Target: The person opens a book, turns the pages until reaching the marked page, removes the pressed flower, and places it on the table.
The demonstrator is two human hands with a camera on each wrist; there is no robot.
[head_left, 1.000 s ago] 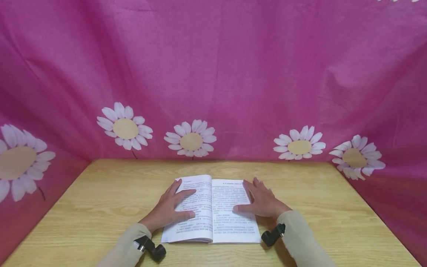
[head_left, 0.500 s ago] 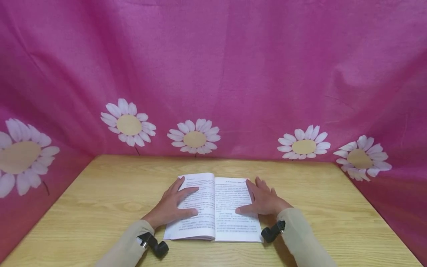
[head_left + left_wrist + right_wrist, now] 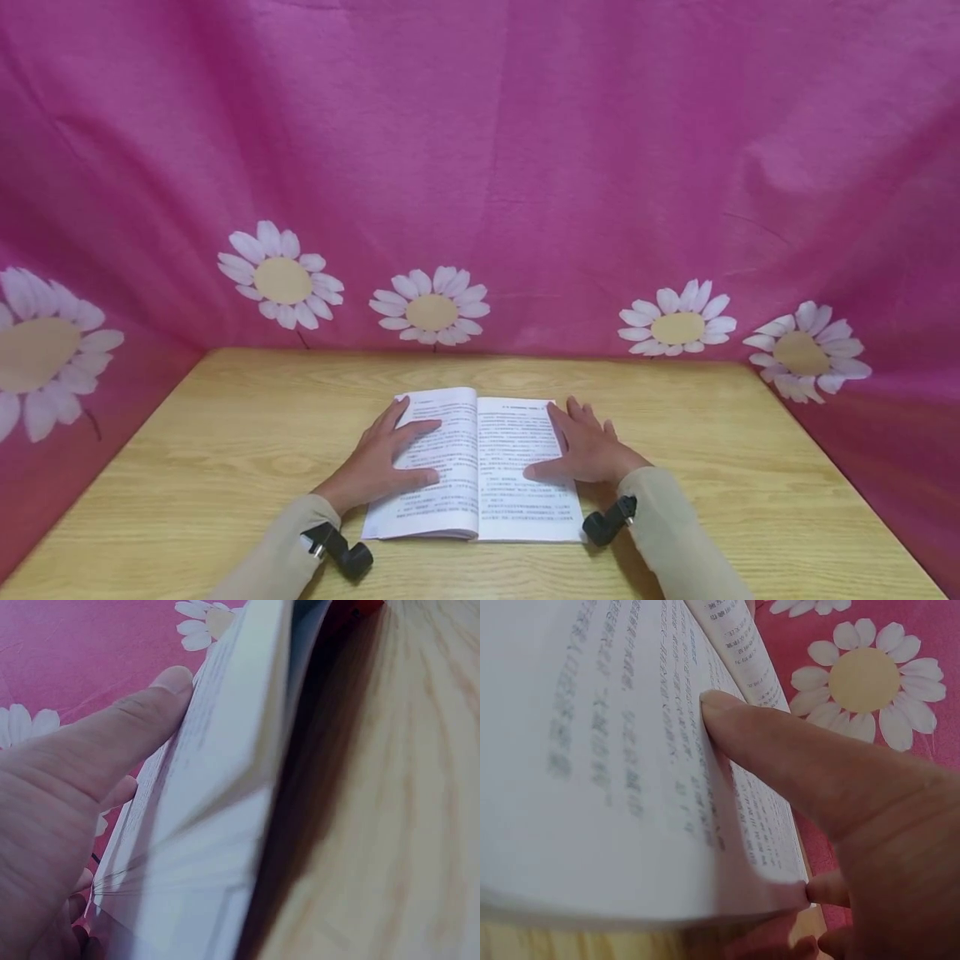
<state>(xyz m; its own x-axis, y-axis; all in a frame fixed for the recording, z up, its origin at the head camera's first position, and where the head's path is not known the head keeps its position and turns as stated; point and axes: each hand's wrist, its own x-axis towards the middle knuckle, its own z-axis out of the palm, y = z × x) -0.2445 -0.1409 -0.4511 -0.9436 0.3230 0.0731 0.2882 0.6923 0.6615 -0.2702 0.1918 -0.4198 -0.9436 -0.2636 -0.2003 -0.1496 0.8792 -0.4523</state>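
Observation:
An open book (image 3: 517, 500) with printed pages lies on the wooden table in the head view. My left hand (image 3: 382, 462) rests on the left page, thumb and index finger spread and fairly straight across the print. In the left wrist view the thumb (image 3: 142, 720) lies on the page, with other fingertips low at the outer edge. On the right page rests the thumb of my right hand (image 3: 588, 450); its index finger reaches along the outer edge near the top corner. The right wrist view shows that thumb (image 3: 757, 727) flat on the print, and fingertips at the page edge.
The wooden table (image 3: 247, 433) extends around the book on all sides. Behind and beside it hangs a magenta curtain (image 3: 525, 183) with large white daisies. A small black camera (image 3: 348, 558) is strapped to the left sleeve, another black camera (image 3: 607, 523) to the right one.
The head view drifts slightly right, then back left. Hands and book keep the same places relative to each other, and the same pages stay open.

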